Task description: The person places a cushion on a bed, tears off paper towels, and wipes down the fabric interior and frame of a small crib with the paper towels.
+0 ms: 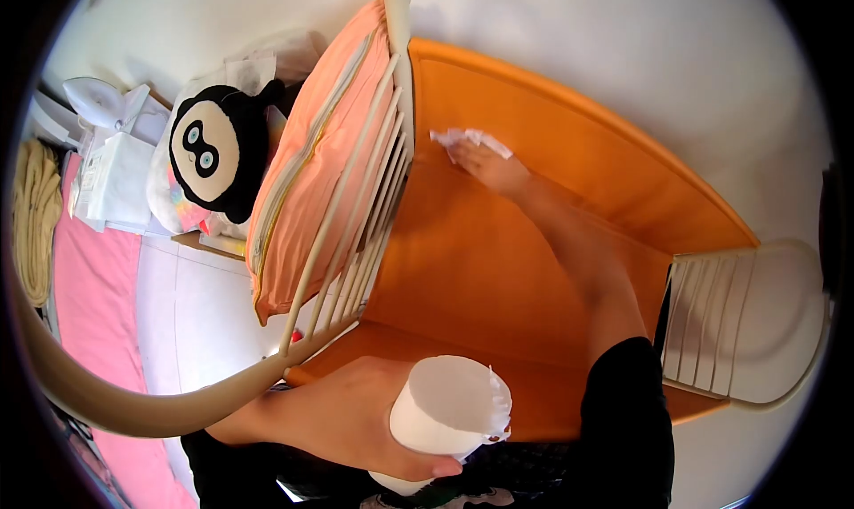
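Note:
My left hand (365, 420) is wrapped round a white tissue roll (449, 393) low in the view, close to my body. The roll's pale end faces up, and a ragged paper edge hangs on its right side. Farther off, my right hand (491, 168) presses a crumpled white tissue (485, 141) against the orange panel (498, 242). That hand is near the panel's far left corner, where the flat part meets the raised back. Part of the tissue is hidden under the fingers.
Cream metal bars (391, 153) stand on the left, with a peach cushion (320, 153) leaning on them. A curved cream rail (116, 402) runs along the lower left. Beyond are a black plush toy (213, 149) and pink cloth (93, 269). Another barred end (712, 322) is right.

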{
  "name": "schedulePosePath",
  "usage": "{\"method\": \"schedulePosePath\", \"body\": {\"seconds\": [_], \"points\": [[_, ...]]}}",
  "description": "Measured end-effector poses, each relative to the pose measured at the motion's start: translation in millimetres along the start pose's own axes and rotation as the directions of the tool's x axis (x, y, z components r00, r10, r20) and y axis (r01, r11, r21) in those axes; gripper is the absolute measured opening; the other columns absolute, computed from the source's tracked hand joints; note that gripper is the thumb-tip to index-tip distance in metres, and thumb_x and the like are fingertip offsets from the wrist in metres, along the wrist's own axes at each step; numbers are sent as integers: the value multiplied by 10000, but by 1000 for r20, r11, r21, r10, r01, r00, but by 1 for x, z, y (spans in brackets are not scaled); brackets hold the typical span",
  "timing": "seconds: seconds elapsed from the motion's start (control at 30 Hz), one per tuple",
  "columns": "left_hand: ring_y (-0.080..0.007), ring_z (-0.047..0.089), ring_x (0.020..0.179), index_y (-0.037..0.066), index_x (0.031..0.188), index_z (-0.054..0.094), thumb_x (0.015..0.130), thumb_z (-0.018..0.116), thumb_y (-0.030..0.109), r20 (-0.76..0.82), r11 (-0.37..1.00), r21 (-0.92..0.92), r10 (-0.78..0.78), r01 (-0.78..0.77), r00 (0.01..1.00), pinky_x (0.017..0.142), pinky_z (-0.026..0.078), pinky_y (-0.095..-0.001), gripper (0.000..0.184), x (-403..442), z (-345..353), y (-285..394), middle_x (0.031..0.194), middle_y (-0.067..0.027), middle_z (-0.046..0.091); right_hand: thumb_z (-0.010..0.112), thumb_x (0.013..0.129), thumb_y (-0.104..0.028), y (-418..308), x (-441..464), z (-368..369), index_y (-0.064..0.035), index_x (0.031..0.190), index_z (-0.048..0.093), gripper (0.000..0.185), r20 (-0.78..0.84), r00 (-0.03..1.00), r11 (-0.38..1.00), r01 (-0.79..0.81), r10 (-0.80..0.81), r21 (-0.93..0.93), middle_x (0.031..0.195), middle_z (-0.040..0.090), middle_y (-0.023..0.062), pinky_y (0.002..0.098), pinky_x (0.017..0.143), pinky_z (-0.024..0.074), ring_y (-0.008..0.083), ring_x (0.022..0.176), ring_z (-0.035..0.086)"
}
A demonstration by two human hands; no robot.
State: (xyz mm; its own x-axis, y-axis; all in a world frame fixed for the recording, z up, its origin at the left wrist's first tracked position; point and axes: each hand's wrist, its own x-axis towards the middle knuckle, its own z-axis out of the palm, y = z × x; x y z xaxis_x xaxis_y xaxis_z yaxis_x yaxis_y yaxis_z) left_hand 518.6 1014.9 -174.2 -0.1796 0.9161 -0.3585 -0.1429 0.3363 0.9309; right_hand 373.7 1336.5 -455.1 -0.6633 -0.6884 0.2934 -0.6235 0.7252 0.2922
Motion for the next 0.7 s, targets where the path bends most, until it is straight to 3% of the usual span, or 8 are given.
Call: {"method": "schedulePosePath", "body": {"seconds": [0.03, 0.1, 0.23, 0.33, 0.4, 0.5, 0.6, 0.7], "points": [[-246, 588, 980, 38, 1200, 498, 753, 709, 385, -13, 1000, -3, -2, 2, 1000, 861, 458, -325, 604, 0, 1, -1, 1080, -119, 603, 424, 894, -134, -6, -10, 10, -68, 1233, 529, 361, 0, 1000, 1000, 0, 0, -5, 1323, 486, 42, 323, 1054, 323, 165, 1286, 388], [-248, 588, 979, 36, 1195, 501, 756, 703, 395, -34, 1000, 2, 7, -7, 999, 860, 458, -324, 602, 0, 2, -2, 1074, -118, 606, 400, 904, -110, -24, -24, 19, -78, 1252, 515, 368, 127, 990, 943, -99, 61, 318, 1316, 492, 37, 323, 1047, 340, 178, 1267, 406], [-251, 588, 976, 35, 1182, 507, 769, 688, 416, -79, 999, -45, 16, -20, 997, 857, 458, -324, 591, 0, 5, -11, 1062, -116, 610, 428, 885, -97, -34, -18, 15, -92, 1311, 456, 427, 267, 950, 915, -247, 164, 318, 1352, 449, 53, 305, 1040, 352, 199, 1268, 403], [-248, 587, 972, 39, 1167, 519, 780, 678, 416, -78, 999, -29, 24, -27, 997, 853, 458, -322, 564, -1, 7, -12, 1065, -111, 609, 456, 866, -77, -22, -7, -18, -54, 1280, 476, 415, 295, 955, 963, -55, -25, 262, 1329, 470, 79, 317, 1035, 363, 217, 1253, 426], [-247, 586, 973, 42, 1170, 521, 785, 672, 411, -72, 999, -35, 29, -32, 997, 856, 456, -322, 554, -1, 8, -14, 1065, -109, 609, 481, 841, -56, -20, 5, -61, -18, 1251, 492, 413, -78, 996, 998, 52, -51, 21, 1306, 494, 90, 329, 1021, 384, 222, 1245, 440], [-243, 584, 974, 46, 1178, 524, 792, 664, 403, -76, 997, -70, 32, -37, 997, 860, 452, -322, 545, -2, 10, -10, 1066, -107, 608, 494, 822, -42, -12, 33, -138, -6, 1241, 502, 421, -233, 971, 989, 25, -59, -145, 1293, 509, 84, 335, 1010, 398, 218, 1247, 443], [-238, 580, 979, 45, 1190, 520, 783, 671, 398, -83, 996, -84, 19, -26, 996, 865, 450, -322, 559, -1, 9, -6, 1069, -111, 606, 489, 818, -36, 16, 43, -160, -34, 1279, 478, 461, -185, 983, 978, -46, 8, -202, 1316, 491, 65, 322, 986, 421, 210, 1252, 438], [-234, 576, 986, 41, 1191, 519, 758, 694, 396, -96, 997, -77, -12, 4, 995, 867, 449, -324, 586, -3, 9, -10, 1073, -117, 604, 475, 824, -52, 27, 39, -153, -70, 1338, 418, 517, -87, 995, 929, 16, -52, -371, 1378, 428, 54, 301, 972, 431, 180, 1275, 407]]}}
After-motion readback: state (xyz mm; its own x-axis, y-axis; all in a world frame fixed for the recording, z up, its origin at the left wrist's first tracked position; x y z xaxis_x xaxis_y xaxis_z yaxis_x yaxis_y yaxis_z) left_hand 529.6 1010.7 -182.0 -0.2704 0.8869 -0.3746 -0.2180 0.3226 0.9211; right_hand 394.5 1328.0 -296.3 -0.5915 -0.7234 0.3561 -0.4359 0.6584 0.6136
